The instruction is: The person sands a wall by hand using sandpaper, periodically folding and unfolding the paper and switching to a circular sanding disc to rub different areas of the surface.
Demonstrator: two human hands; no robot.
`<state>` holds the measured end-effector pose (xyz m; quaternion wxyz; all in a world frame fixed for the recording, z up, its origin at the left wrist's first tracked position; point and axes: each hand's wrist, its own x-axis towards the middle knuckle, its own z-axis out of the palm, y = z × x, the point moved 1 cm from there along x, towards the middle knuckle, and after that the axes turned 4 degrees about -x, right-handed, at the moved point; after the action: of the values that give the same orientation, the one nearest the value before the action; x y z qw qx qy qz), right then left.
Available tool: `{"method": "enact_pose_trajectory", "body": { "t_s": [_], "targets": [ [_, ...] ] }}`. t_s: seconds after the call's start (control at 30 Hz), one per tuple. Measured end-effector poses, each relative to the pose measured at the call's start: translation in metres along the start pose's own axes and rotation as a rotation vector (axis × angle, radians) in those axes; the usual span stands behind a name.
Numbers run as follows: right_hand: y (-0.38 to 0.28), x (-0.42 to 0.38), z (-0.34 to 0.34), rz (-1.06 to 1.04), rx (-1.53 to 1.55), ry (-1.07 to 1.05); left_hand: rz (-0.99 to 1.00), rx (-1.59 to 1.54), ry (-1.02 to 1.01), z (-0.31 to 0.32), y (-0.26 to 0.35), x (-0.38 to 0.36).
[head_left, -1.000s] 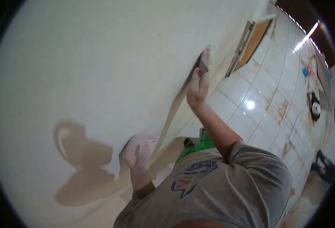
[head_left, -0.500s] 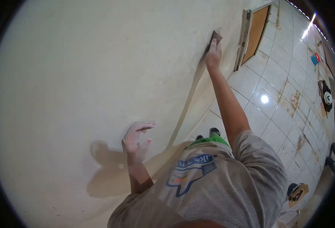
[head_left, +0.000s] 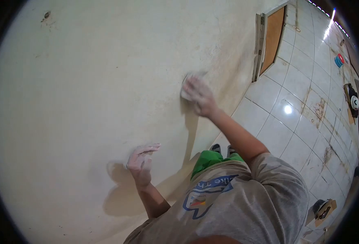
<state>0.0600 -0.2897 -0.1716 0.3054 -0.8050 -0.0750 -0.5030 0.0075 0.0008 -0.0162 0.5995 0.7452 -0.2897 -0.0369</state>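
Observation:
A pale wall [head_left: 86,101] fills the left and middle of the head view. My right hand [head_left: 200,95], dusty white and blurred, presses a flat sanding piece [head_left: 185,94] against the wall; only part of the piece shows at the edge of the fingers. Lower down and to the left, my left hand [head_left: 142,162] is beside the wall with its fingers bent and apart, coated in white dust, holding nothing. Shadows of both hands and arms fall on the wall.
A door frame with a brown panel [head_left: 273,38] stands at the upper right. White floor tiles [head_left: 265,95] run down the right side, with a red and blue container [head_left: 339,60], a dark item with a white disc [head_left: 354,102] and a cardboard piece [head_left: 326,211].
My right hand has moved down and left along the wall, from near the door frame, with the sanding piece. My left hand has shifted slightly lower. The view has tilted a little.

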Motion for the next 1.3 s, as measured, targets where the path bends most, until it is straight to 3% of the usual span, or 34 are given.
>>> {"method": "enact_pose_trajectory", "body": {
  "t_s": [0.1, 0.27, 0.37, 0.43, 0.53, 0.57, 0.67, 0.73, 0.83, 0.87, 0.93, 1.0, 1.07, 1.17, 1.27, 1.3],
  "targets": [
    [0.062, 0.053, -0.03, 0.273, 0.042, 0.313, -0.002, -0.008, 0.015, 0.001, 0.001, -0.002],
    [0.088, 0.063, -0.041, 0.766, 0.288, 0.491, 0.03, 0.002, 0.03, 0.001, -0.005, 0.0],
    [0.039, 0.043, -0.015, 0.587, 0.175, 0.445, 0.011, 0.066, 0.032, -0.001, -0.005, -0.001],
    [0.009, 0.024, -0.003, 0.263, 0.068, 0.298, 0.004, 0.072, 0.034, -0.002, -0.006, -0.001],
    [-0.01, 0.026, -0.01, 0.069, 0.015, 0.125, -0.007, 0.081, 0.04, -0.002, -0.006, -0.001],
    [0.007, 0.026, -0.009, -0.01, -0.01, 0.126, -0.005, 0.082, 0.045, -0.002, -0.004, 0.0],
    [0.062, 0.041, -0.018, 0.051, -0.084, 0.275, -0.016, 0.066, 0.055, 0.0, -0.004, -0.001],
    [0.093, 0.052, -0.028, 0.219, -0.058, 0.381, -0.029, 0.035, 0.068, 0.003, -0.001, 0.0],
    [0.117, 0.052, -0.03, 0.78, 0.331, 0.581, -0.066, -0.031, 0.094, 0.008, 0.004, 0.001],
    [0.111, 0.051, -0.025, 0.845, 0.413, 0.634, -0.066, -0.015, 0.082, 0.007, 0.005, 0.001],
    [0.078, 0.044, -0.012, 0.739, 0.378, 0.595, -0.059, 0.017, 0.059, 0.004, 0.004, 0.004],
    [0.025, 0.033, -0.008, 0.445, 0.045, 0.387, -0.038, 0.049, 0.048, 0.002, 0.001, 0.004],
    [-0.019, 0.013, 0.009, 0.103, 0.081, 0.177, -0.036, 0.056, 0.037, 0.0, -0.001, 0.003],
    [-0.045, 0.014, -0.002, -0.086, 0.043, -0.144, -0.051, 0.046, 0.021, -0.002, 0.0, 0.001],
    [0.004, 0.033, -0.009, -0.056, -0.048, 0.0, -0.051, 0.059, 0.012, -0.005, -0.004, -0.001],
    [0.024, 0.043, -0.014, 0.089, -0.051, 0.084, -0.046, 0.051, 0.012, -0.006, -0.006, -0.001]
  ]
}}
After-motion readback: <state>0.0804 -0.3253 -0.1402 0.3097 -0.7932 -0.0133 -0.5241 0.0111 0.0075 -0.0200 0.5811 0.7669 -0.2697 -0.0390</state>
